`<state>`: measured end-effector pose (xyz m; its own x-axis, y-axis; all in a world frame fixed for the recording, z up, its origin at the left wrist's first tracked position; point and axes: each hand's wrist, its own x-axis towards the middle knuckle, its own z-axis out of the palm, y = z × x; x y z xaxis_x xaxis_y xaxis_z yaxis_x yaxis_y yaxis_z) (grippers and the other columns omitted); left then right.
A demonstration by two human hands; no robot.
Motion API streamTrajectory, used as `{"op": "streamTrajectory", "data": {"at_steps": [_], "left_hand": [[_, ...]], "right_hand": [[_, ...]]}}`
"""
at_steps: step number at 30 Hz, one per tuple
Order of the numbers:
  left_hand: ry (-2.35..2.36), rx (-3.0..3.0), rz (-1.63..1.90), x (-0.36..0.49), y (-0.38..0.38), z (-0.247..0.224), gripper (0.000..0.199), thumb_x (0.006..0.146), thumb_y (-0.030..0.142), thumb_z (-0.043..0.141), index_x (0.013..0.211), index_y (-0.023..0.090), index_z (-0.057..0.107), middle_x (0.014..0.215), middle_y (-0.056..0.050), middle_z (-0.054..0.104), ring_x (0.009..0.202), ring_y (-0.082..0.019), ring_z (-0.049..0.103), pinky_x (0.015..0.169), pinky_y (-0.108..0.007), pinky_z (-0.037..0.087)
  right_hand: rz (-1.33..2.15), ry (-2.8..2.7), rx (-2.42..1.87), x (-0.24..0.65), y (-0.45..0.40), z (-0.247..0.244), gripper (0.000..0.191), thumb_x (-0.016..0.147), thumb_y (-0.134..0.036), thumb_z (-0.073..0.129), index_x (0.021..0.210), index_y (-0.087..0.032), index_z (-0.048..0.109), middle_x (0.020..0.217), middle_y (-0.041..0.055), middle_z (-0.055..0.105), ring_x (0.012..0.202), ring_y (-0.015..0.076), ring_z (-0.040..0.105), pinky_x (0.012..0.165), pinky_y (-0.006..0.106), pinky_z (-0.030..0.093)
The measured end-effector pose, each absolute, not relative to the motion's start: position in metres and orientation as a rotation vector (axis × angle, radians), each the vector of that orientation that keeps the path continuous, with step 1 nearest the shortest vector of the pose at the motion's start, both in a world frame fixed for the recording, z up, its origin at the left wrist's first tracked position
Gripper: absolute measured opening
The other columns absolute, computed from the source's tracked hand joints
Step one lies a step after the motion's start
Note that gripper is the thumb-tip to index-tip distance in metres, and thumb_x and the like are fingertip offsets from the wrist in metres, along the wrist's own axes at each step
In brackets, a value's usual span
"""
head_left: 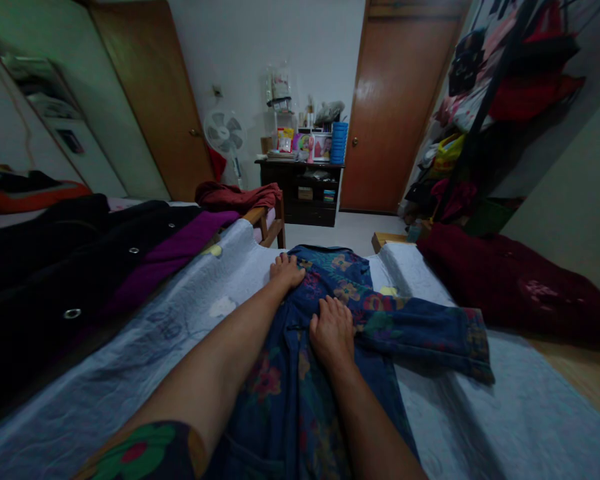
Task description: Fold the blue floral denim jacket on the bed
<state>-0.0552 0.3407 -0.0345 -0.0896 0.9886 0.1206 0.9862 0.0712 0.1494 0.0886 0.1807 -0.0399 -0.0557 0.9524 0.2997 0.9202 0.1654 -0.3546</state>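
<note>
A blue denim jacket with a floral print (pixel 267 380) lies spread on a pale bedsheet (pixel 230 283). Its one visible sleeve (pixel 430 330) stretches out to the right, while the left sleeve cannot be seen. My left hand (pixel 287 270) rests on the jacket's upper left shoulder, fingers extended over the cloth. Lower and nearer the middle, my right hand (pixel 333 330) lies flat on the chest beside the front opening, fingers pointing away from me. Neither hand shows cloth gripped in it.
Dark clothes with metal eyelets (pixel 130 250) and a purple garment (pixel 175 257) lie along the left. A dark red folded garment (pixel 520 287) sits at the right. Beyond the bed stand a black cabinet (pixel 300 197), a white fan (pixel 225 131) and a brown door (pixel 400 113).
</note>
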Motion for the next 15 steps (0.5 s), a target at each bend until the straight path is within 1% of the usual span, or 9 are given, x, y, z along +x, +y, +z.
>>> {"op": "streamTrajectory", "data": {"at_steps": [3,7,9,12,15], "left_hand": [[2.384,2.085,0.428,-0.05,0.341,-0.038,0.047,0.089,0.045,0.045,0.123,0.016,0.056,0.137,-0.019,0.05,0.124,-0.038,0.045,0.095,-0.051,0.042],[2.43,2.124,0.554,-0.046,0.334,-0.043,0.039,0.091,0.039,0.043,0.118,0.015,0.058,0.128,-0.018,0.055,0.119,-0.036,0.049,0.096,-0.05,0.043],[2.39,2.178,0.574,-0.045,0.329,-0.042,0.035,0.092,0.032,0.042,0.117,0.014,0.059,0.124,-0.018,0.056,0.117,-0.034,0.051,0.096,-0.047,0.043],[2.286,2.149,0.559,-0.044,0.324,-0.036,0.035,0.092,0.021,0.038,0.118,0.013,0.06,0.127,-0.017,0.056,0.12,-0.03,0.053,0.099,-0.041,0.042],[2.228,2.026,0.489,-0.043,0.321,-0.028,0.033,0.091,0.016,0.039,0.114,0.014,0.063,0.121,-0.017,0.062,0.115,-0.027,0.059,0.097,-0.035,0.044]], "right_hand": [[0.09,-1.982,-1.777,0.088,0.181,-0.041,0.043,0.091,-0.025,0.043,0.13,-0.012,0.057,0.14,0.014,0.054,0.135,0.0273,0.042,0.113,0.043,0.024],[0.101,-1.974,-1.791,0.087,0.181,-0.041,0.043,0.091,-0.026,0.045,0.13,-0.014,0.058,0.14,0.0133,0.055,0.135,0.0265,0.042,0.114,0.042,0.023],[0.106,-1.968,-1.799,0.087,0.181,-0.041,0.044,0.09,-0.026,0.046,0.13,-0.013,0.058,0.14,0.0134,0.055,0.135,0.0263,0.042,0.114,0.042,0.022],[0.117,-1.965,-1.795,0.087,0.182,-0.041,0.044,0.09,-0.026,0.046,0.13,-0.013,0.058,0.139,0.0136,0.055,0.135,0.0263,0.041,0.114,0.042,0.021],[0.14,-1.961,-1.784,0.088,0.182,-0.04,0.043,0.089,-0.025,0.047,0.128,-0.013,0.059,0.139,0.0134,0.055,0.134,0.026,0.042,0.114,0.041,0.021]]}}
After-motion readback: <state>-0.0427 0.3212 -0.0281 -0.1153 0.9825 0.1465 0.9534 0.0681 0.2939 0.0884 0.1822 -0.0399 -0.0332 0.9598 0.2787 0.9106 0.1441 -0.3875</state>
